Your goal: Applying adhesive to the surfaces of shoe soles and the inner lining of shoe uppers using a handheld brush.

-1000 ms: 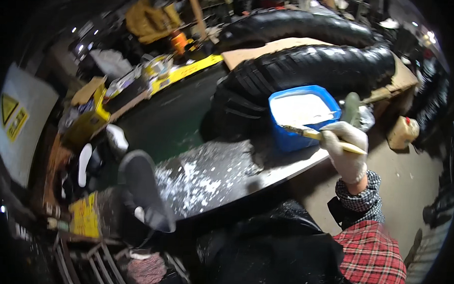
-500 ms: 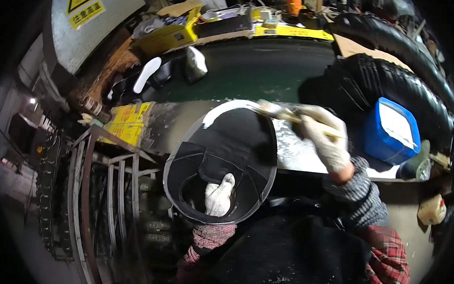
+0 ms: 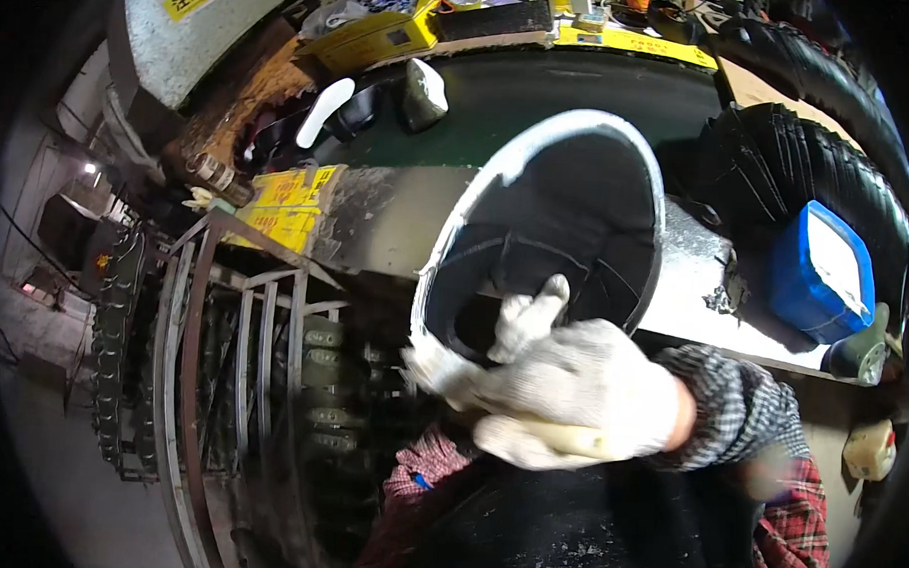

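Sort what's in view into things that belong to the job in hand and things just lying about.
Belongs to the job:
- black piece with white-coated rim
- brush, in the right hand
- left hand, inside the black piece
- blue tub of white material, probably

Apparently just lying about:
- white sole-shaped piece
- yellow box
- cream jug

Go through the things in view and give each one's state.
Black footwear upper: rim partly coated white
Left hand: gloved, holding the upper
Brush: bristle end at the upper's rim
Right hand: gloved, closed around the brush
Blue tub: open, white substance inside
Yellow carton: open, filled
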{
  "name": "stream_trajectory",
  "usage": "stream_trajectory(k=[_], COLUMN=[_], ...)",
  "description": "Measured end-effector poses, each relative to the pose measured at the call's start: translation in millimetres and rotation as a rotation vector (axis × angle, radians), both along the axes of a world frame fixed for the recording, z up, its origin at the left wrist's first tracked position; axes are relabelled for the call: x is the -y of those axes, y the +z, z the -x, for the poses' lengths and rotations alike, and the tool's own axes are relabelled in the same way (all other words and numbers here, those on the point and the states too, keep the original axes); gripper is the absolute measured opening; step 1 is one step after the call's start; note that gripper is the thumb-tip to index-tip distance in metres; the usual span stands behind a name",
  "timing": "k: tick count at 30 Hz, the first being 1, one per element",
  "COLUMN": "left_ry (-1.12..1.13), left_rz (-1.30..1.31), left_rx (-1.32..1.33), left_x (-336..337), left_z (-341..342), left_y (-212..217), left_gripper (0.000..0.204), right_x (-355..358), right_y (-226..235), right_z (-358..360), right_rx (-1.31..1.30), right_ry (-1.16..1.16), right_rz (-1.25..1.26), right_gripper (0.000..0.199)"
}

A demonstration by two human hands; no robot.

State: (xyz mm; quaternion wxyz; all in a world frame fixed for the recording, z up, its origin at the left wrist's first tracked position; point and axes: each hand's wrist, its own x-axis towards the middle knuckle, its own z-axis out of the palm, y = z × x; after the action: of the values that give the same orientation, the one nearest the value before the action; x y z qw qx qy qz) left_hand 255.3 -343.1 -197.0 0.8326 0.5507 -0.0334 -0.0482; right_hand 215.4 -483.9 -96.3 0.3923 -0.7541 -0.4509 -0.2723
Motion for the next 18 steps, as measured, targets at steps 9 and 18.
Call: stream_trajectory(k=[9, 18], left_ry=[-0.273, -0.042], left_rz=[-0.138, -0.002], left_rx=[-0.26, -0.135], left_x=[2, 11], left_z=[-23, 37], left_y=[28, 30], left_gripper=[0.028, 0.02], right_x=[132, 181], right_y=[-44, -56], right_z=[65, 8], right_rx=[-0.695, -0.067], right_ry=[-0.535, -0.654], right_rz=[-0.449, -0.389], right_gripper=[0.016, 0.023])
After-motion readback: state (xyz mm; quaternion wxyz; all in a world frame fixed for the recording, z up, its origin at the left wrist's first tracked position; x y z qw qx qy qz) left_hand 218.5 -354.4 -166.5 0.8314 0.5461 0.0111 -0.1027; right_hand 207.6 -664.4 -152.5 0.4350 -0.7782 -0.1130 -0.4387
